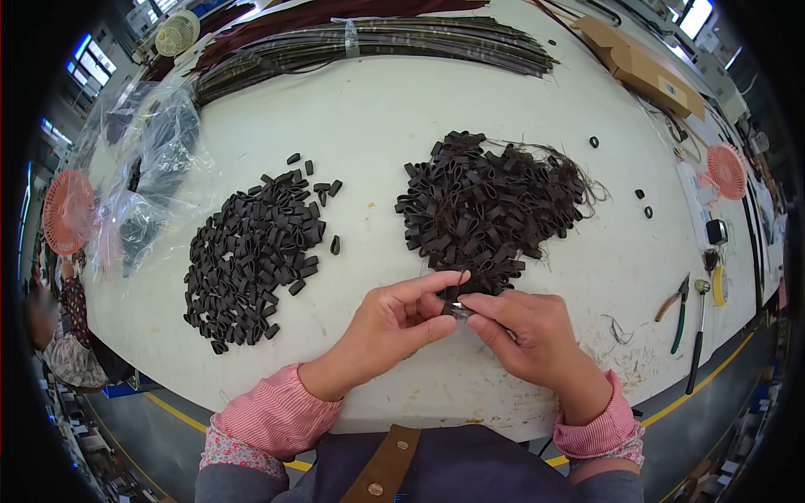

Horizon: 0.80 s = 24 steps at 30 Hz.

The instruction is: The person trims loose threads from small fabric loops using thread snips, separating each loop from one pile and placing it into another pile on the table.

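My left hand pinches a dark loop piece at the near edge of the right pile, its index finger stretched over the top. Against it, my right hand is closed on a small shiny metal tool, mostly hidden by the fingers. Just beyond both hands lies a large pile of dark loops with loose threads along its right side. Left of my left hand spreads a second pile of dark loops, which shows no such threads.
Long dark strips lie along the far side. Clear plastic bags and a pink fan are at left. At right are a cardboard box, another pink fan, pliers and yellow tape. Someone's patterned sleeve shows far left.
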{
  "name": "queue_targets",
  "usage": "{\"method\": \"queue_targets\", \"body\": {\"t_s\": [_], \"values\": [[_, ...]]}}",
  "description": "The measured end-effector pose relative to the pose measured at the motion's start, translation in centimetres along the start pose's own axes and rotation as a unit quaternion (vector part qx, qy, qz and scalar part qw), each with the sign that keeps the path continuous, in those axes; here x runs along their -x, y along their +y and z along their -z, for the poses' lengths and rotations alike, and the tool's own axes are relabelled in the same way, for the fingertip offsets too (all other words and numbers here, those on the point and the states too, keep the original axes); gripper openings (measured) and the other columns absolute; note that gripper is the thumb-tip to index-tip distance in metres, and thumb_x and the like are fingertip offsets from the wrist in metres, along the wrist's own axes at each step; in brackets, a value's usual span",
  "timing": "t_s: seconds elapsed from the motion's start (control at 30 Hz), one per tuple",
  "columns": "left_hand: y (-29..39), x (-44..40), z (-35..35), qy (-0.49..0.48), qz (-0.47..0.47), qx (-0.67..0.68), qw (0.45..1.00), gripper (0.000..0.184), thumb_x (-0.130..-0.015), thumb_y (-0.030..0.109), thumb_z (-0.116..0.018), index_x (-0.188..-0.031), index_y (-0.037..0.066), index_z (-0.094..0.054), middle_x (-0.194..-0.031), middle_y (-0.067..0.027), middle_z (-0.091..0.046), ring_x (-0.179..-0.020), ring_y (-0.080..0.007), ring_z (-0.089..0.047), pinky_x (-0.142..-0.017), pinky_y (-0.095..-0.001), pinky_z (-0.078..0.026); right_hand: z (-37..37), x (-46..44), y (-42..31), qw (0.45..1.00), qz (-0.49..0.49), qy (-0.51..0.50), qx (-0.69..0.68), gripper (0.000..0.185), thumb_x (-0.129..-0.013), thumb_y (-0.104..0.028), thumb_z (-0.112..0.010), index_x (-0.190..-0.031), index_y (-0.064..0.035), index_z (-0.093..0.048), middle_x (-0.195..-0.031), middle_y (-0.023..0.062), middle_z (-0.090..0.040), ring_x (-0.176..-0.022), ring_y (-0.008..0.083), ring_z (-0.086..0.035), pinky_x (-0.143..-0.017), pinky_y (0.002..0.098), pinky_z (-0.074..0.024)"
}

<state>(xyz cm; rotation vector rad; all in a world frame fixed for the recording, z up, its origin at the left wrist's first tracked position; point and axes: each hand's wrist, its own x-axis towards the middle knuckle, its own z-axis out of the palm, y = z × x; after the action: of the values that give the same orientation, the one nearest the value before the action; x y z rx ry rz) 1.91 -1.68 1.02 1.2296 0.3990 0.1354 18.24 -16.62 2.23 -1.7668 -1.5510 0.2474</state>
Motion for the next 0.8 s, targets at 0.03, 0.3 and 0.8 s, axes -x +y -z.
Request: {"method": "queue_targets", "body": {"t_s": [0.03,0.3,0.8], "values": [[0.0,0.0,0.0,0.000,0.000,0.000,1.000,0.053,-0.092,0.001,-0.068,-0.143,0.010,-0.054,-0.086,0.0075,-0.057,-0.077,0.0002,-0.050,-0.069,-0.0173,-0.043,0.0,0.0,0.0,1.000,0.000,0.000,0.000,0.018,-0.087,-0.017,-0.074,-0.104,-0.0117,-0.073,-0.066,0.0015,-0.061,-0.050,0.0187,-0.058,-0.047,0.0312,-0.0445],[0.2,0.1,-0.1,-0.011,0.007,-0.036,0.999,0.052,-0.093,0.002,-0.068,-0.142,0.009,-0.055,-0.082,0.0079,-0.054,-0.074,0.0001,-0.047,-0.068,-0.0176,-0.041,0.0,0.0,-0.3,0.996,0.046,-0.012,0.082,0.021,-0.085,-0.016,-0.074,-0.105,-0.0129,-0.071,-0.067,0.0010,-0.060,-0.051,0.0193,-0.058,-0.046,0.0323,-0.0445],[0.1,-0.1,0.6,-0.079,0.058,0.208,0.973,0.051,-0.105,0.014,-0.047,-0.154,0.006,-0.034,-0.106,-0.0063,-0.066,-0.086,-0.0106,-0.060,-0.074,-0.0262,-0.050,0.2,-0.1,0.0,0.980,-0.111,-0.040,-0.162,0.023,-0.094,-0.017,-0.067,-0.112,-0.0028,-0.068,-0.089,0.0125,-0.072,-0.074,0.0250,-0.072,-0.066,0.0309,-0.0540]]}}
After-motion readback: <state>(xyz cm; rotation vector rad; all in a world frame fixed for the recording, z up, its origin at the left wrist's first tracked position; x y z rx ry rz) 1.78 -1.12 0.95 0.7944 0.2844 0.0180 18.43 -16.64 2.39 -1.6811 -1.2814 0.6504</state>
